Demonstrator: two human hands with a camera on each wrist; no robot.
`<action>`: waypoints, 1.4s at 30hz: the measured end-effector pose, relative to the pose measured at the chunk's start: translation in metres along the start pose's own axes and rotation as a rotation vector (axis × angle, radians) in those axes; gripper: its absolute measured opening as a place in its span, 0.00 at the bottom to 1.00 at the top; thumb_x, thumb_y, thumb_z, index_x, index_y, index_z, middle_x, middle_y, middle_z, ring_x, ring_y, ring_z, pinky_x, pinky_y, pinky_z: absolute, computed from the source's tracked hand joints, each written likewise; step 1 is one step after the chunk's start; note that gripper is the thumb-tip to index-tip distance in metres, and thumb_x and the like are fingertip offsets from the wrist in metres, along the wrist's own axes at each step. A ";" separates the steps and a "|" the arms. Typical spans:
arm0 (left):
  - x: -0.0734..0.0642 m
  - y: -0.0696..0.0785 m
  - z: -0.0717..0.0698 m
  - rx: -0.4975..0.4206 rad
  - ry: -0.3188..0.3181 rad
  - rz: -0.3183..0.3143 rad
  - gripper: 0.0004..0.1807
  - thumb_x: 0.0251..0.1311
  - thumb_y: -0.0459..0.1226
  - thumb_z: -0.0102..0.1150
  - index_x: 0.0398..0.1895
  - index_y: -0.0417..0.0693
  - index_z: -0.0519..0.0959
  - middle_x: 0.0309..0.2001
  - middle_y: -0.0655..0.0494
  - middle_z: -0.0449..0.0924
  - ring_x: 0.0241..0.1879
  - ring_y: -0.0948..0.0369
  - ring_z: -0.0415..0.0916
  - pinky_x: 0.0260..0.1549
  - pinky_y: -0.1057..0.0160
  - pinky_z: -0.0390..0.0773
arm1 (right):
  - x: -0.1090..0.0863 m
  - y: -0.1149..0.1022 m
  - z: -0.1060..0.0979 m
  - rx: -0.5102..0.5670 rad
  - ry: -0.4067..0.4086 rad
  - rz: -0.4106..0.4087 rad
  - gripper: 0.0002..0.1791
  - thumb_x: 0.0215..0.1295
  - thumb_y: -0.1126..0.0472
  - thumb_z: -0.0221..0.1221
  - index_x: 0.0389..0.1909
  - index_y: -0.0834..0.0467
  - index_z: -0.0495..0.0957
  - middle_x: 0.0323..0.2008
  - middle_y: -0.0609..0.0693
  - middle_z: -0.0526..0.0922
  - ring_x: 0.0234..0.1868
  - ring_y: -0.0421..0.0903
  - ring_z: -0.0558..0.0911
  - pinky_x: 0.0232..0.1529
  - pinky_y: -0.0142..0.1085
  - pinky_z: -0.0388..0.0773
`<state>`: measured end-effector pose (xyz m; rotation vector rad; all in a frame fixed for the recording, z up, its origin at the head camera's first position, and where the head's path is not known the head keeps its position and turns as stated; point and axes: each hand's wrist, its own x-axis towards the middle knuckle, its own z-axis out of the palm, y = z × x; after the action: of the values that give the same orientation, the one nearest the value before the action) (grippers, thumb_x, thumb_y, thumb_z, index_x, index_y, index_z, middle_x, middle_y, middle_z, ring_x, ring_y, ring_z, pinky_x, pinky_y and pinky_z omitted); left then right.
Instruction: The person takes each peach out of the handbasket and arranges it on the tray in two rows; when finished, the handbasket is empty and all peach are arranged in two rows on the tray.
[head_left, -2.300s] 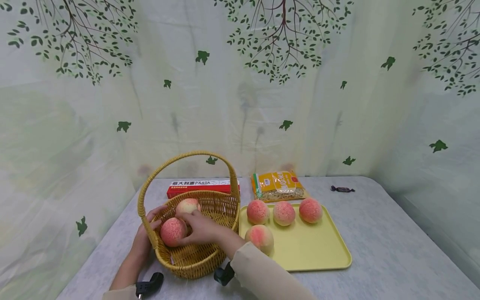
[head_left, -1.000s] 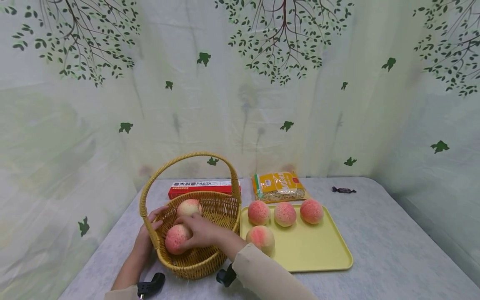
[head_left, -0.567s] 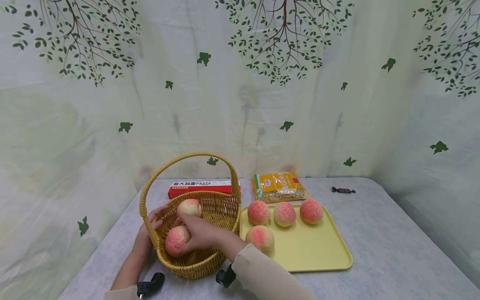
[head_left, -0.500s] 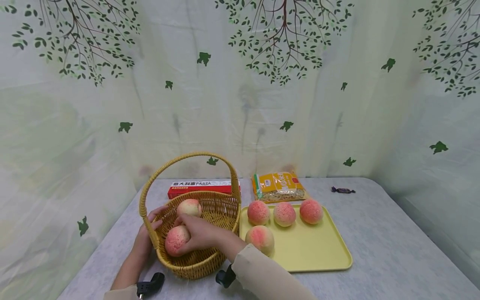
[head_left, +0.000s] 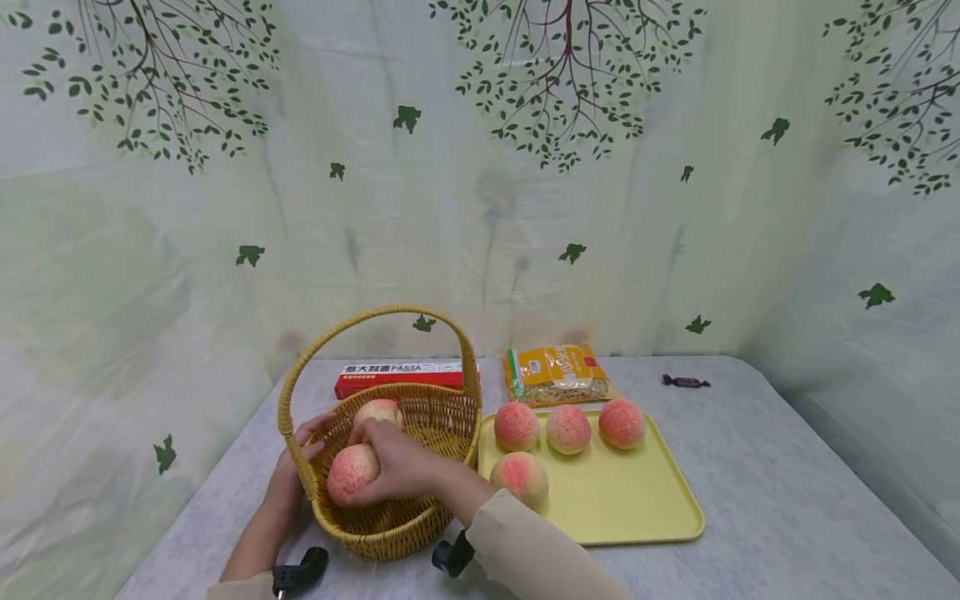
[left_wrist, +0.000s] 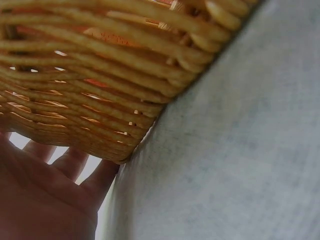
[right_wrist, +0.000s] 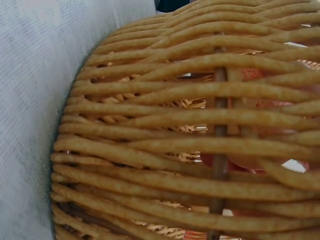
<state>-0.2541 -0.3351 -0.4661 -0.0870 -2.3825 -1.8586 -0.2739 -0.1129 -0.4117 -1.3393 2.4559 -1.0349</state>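
In the head view my right hand reaches into the wicker basket and grips a pink peach, its fingertips partly hidden behind the fruit. Just behind it in the basket sits a second, paler peach. My left hand holds the basket's left side, thumb at the rim below the handle. The left wrist view shows that hand's fingers spread along the outside of the wicker wall. From the right wrist, mostly weave is visible, with pink showing through the gaps.
A yellow tray with several peaches stands to the basket's right. Behind are a red pasta box and a yellow bag of dry food. A dark wrapped candy lies at the back right of the grey table.
The pink peach in my right hand has turned, showing more of its pale side, and shifted slightly right and then back and up. The left hand and basket have stayed nearly still.
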 end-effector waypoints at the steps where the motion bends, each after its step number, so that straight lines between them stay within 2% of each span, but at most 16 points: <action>1: 0.000 0.000 0.000 0.001 0.002 0.003 0.27 0.77 0.45 0.32 0.75 0.49 0.58 0.76 0.48 0.55 0.61 0.77 0.60 0.51 0.82 0.65 | 0.000 0.000 -0.001 -0.012 0.004 -0.007 0.36 0.52 0.46 0.73 0.56 0.49 0.65 0.50 0.41 0.72 0.48 0.31 0.74 0.46 0.23 0.74; 6: 0.000 0.001 0.001 0.001 0.009 0.012 0.27 0.76 0.44 0.32 0.75 0.49 0.59 0.74 0.49 0.56 0.61 0.75 0.61 0.51 0.81 0.66 | -0.002 -0.002 -0.003 -0.041 0.015 -0.019 0.37 0.53 0.44 0.73 0.59 0.49 0.64 0.51 0.41 0.73 0.49 0.31 0.74 0.47 0.23 0.74; 12: 0.001 0.000 0.001 0.018 0.010 0.002 0.27 0.76 0.45 0.33 0.75 0.51 0.59 0.74 0.50 0.56 0.60 0.76 0.62 0.50 0.81 0.67 | -0.009 -0.005 -0.007 -0.002 0.054 -0.026 0.39 0.53 0.47 0.73 0.61 0.49 0.63 0.53 0.42 0.73 0.50 0.31 0.75 0.48 0.24 0.75; 20: 0.001 -0.001 0.001 -0.026 0.004 0.019 0.27 0.76 0.43 0.34 0.75 0.47 0.59 0.71 0.54 0.59 0.58 0.76 0.66 0.49 0.78 0.72 | -0.028 -0.011 -0.012 0.083 0.080 -0.025 0.40 0.54 0.48 0.73 0.64 0.48 0.62 0.57 0.43 0.73 0.53 0.31 0.75 0.50 0.25 0.75; 30: 0.000 0.000 0.000 -0.001 0.005 0.008 0.27 0.76 0.43 0.33 0.75 0.49 0.59 0.74 0.48 0.56 0.61 0.73 0.61 0.51 0.80 0.69 | -0.049 -0.015 -0.015 0.219 0.097 -0.023 0.38 0.56 0.51 0.72 0.63 0.49 0.63 0.57 0.44 0.73 0.53 0.31 0.75 0.49 0.26 0.76; 36: 0.001 -0.001 0.000 -0.006 0.004 0.007 0.27 0.76 0.43 0.33 0.75 0.49 0.59 0.75 0.49 0.56 0.63 0.71 0.60 0.52 0.81 0.67 | -0.059 -0.015 -0.016 0.181 0.117 -0.056 0.35 0.56 0.50 0.72 0.60 0.46 0.63 0.55 0.44 0.73 0.52 0.31 0.76 0.48 0.25 0.77; 42: 0.001 -0.003 0.000 -0.009 0.004 0.009 0.27 0.76 0.44 0.34 0.75 0.50 0.59 0.75 0.49 0.56 0.65 0.69 0.58 0.52 0.81 0.65 | -0.070 -0.016 -0.018 0.154 0.112 -0.051 0.35 0.59 0.47 0.70 0.65 0.44 0.65 0.60 0.42 0.71 0.58 0.32 0.73 0.53 0.28 0.75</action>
<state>-0.2552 -0.3362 -0.4687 -0.0954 -2.3673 -1.8642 -0.2301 -0.0549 -0.4006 -1.3363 2.3727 -1.3158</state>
